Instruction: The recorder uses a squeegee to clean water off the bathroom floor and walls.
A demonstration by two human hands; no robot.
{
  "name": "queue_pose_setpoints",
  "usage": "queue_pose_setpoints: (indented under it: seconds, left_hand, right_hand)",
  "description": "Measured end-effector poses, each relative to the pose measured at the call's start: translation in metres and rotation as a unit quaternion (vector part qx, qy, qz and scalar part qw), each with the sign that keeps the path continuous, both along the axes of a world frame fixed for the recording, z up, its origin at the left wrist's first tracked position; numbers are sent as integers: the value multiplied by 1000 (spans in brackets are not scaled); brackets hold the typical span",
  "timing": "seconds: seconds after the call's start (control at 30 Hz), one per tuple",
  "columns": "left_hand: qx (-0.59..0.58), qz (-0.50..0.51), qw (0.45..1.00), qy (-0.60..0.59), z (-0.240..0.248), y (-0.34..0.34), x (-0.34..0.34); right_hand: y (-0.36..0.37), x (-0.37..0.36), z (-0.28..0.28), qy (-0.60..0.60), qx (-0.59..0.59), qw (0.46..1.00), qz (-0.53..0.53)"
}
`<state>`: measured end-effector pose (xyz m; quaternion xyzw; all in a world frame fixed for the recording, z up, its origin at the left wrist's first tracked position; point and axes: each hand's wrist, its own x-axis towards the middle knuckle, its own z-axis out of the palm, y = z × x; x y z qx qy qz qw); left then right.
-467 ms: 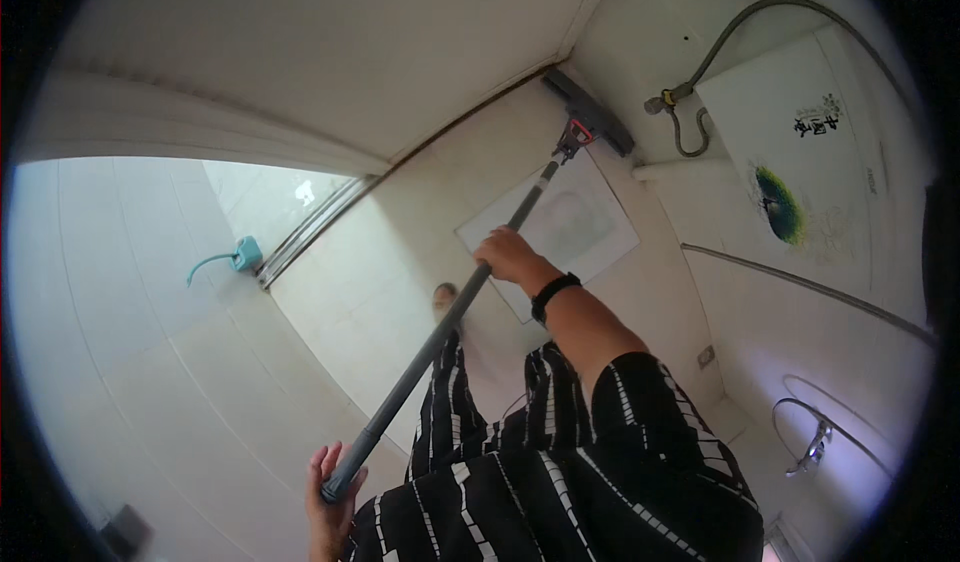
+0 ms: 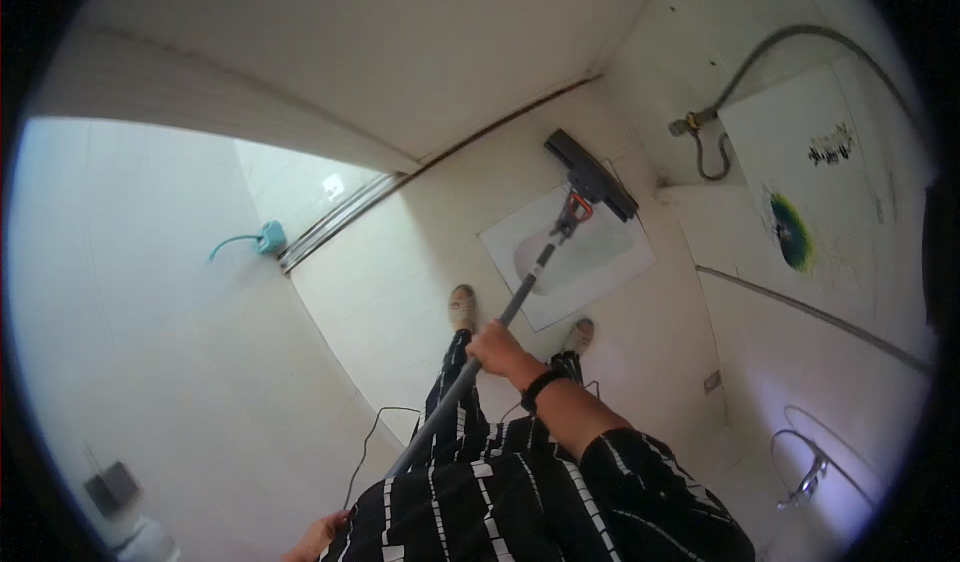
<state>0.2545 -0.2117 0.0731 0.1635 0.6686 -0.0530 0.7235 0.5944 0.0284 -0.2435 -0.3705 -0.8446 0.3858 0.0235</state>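
A long-handled mop [image 2: 520, 297] slants across the view, its wide dark grey head [image 2: 592, 176] over the far edge of a white squat toilet pan [image 2: 590, 262] in the floor. An orange-red clip joins head and pole. My right hand [image 2: 497, 350], with a black band on the wrist, is closed round the middle of the grey pole. Down at the lower left, my left hand [image 2: 322, 537] is closed at the pole's near end. The striped black shirt hides that end and part of the fingers.
My feet [image 2: 462, 309] stand on the pale floor beside the pan. A sliding-door track [image 2: 340, 224] runs at left, near a turquoise object [image 2: 270, 238]. At right are a white water heater [image 2: 800, 192], a hose, a pipe and a shower tap [image 2: 808, 480]. A thin black cable [image 2: 375, 432] loops near my left side.
The mop head has come back from the far wall corner toward me, over the pan. Both hands have drawn nearer my body, and the left has slipped partly behind the shirt.
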Motion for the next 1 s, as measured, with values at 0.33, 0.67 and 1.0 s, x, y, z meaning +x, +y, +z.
queue_pose_setpoints:
  seconds: [0.33,0.67,1.0]
  left_hand:
    - [78,-314,940,107,-44,-82,57]
    - [13,-180,955,236,-54,-322,201]
    - [-17,264,941,210,-26,-176,300]
  right_hand:
    - [-15,51,6,62,66,994,-53]
    - [-99,64,17,61,-43,977,198]
    - [-39,5,-2,-15,58,941,332]
